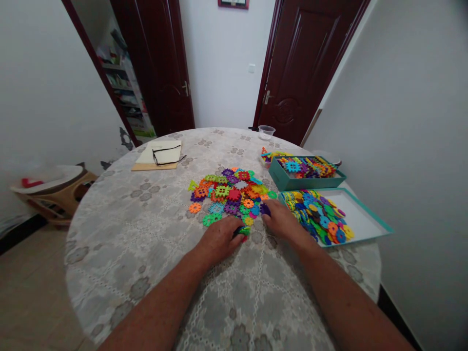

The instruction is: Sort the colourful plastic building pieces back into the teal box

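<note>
A heap of colourful plastic gear-shaped pieces (234, 194) lies on the table in front of me, round and square ones mixed. At its near edge, my left hand (221, 239) is closed around a small stack of gear pieces (244, 230), with green, dark and red edges showing. To the right of the heap, my right hand (280, 218) pinches a dark purple gear piece (265, 209) between thumb and fingers. Close by that hand, a shallow box lid (360, 214) holds many more round gear pieces (323, 214).
Behind the lid stands a teal box (288, 183) packed with rows of pieces, beside a small tub of pieces (272, 156). A clear plastic cup (266, 131) is at the far edge. Glasses (166, 157) rest on a notebook (149, 152) at left. A patterned cloth (146, 234) covers the round table.
</note>
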Tool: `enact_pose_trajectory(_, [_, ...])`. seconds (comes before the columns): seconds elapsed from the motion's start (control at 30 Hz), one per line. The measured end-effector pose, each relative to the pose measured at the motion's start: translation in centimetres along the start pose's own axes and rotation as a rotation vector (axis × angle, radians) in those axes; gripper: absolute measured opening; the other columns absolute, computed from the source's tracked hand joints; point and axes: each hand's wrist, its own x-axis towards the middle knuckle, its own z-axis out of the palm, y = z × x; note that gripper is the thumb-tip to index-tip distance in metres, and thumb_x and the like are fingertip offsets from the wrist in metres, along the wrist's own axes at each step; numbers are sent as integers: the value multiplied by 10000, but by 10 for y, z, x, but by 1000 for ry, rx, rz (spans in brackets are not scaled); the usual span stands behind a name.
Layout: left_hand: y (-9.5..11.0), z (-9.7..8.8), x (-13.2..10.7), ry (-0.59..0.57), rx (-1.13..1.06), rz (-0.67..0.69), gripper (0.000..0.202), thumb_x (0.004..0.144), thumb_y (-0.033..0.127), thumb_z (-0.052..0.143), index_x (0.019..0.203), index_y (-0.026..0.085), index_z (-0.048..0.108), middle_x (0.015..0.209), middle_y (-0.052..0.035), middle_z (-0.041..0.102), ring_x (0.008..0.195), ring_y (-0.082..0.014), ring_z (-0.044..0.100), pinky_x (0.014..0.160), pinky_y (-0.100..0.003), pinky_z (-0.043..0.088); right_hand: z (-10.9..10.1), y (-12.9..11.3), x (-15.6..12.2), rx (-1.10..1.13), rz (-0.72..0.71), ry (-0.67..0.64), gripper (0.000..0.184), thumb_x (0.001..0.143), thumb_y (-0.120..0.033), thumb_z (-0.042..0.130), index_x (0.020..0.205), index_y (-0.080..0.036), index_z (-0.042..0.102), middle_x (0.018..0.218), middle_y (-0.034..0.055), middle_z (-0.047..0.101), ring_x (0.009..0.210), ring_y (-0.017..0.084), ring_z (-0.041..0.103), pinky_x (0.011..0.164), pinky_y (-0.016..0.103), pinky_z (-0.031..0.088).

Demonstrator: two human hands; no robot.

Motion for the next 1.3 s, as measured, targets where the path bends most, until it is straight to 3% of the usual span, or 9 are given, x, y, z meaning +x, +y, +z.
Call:
enact_pose_trajectory(0.13, [-2, 2, 0, 7, 37, 3, 108, 985, 265, 595, 1049, 218, 668, 1028, -49, 690, 974, -211, 632, 872, -315, 484, 4, -5, -2, -47, -10, 12, 415, 927, -215, 626, 1339, -173, 634, 1391, 188, 619, 1294, 308, 581, 1076, 382, 443])
enact_pose_trajectory(0.33, [-4, 3, -1, 35, 46, 37, 110, 980, 233, 601, 1059, 207, 672, 1047, -58, 681, 1005, -212, 629, 893, -317, 482, 10, -21, 2, -123, 11, 27, 419, 1030, -457, 544, 1298, -153, 650, 1473, 223, 550, 1265, 336, 606, 987, 402, 485])
enact_pose_trajectory(0.4, [-4, 4, -1, 38, 54, 27, 110, 981, 230, 604, 1062, 205, 674, 1059, -60, 682, 1007, -213, 629, 892, -317, 484, 12, -26, 3, -143, 41, 8, 413, 1026, -473, 553, 1261, -153, 663, 1493, 233, 526, 1217, 335, 633, 937, 398, 495])
enact_pose_trajectory(0.7, [-7, 6, 2, 38, 23, -37, 120, 988, 240, 611, 1060, 212, 704, 1057, -54, 704, 1011, -214, 632, 898, -322, 484, 12, -24, 0, 90, -90, -77, 258, 917, -336, 688, 1128, -196, 638, 1211, 100, 614, 1136, 231, 601, 981, 319, 460])
enact_pose_trajectory(0.93, [-6, 0, 0, 19, 1, -20, 133, 1000, 253, 602, 1049, 218, 721, 1040, -45, 700, 992, -204, 631, 883, -310, 474, 9, -28, -4, 222, -243, -49, 288, 844, -144, 692, 1116, -207, 621, 1267, 93, 578, 1163, 220, 577, 1023, 324, 451])
enact_pose_trajectory(1.13, [-11, -16, -7, -79, -63, 58, 127, 989, 294, 633, 1047, 252, 738, 1038, -18, 728, 983, -196, 645, 858, -290, 463, 5, -32, -5, 175, -245, -112, 222, 850, -143, 686, 1061, -200, 644, 1073, 65, 673, 994, 215, 605, 876, 309, 440])
enact_pose_trajectory(1.3, [-9, -21, -10, -92, -62, 55, 144, 982, 299, 635, 1054, 256, 751, 1025, -14, 735, 960, -195, 651, 840, -288, 454, 3, -33, -6, 296, -192, -121, 122, 870, -145, 647, 972, -209, 656, 959, 26, 700, 885, 182, 614, 774, 276, 420])
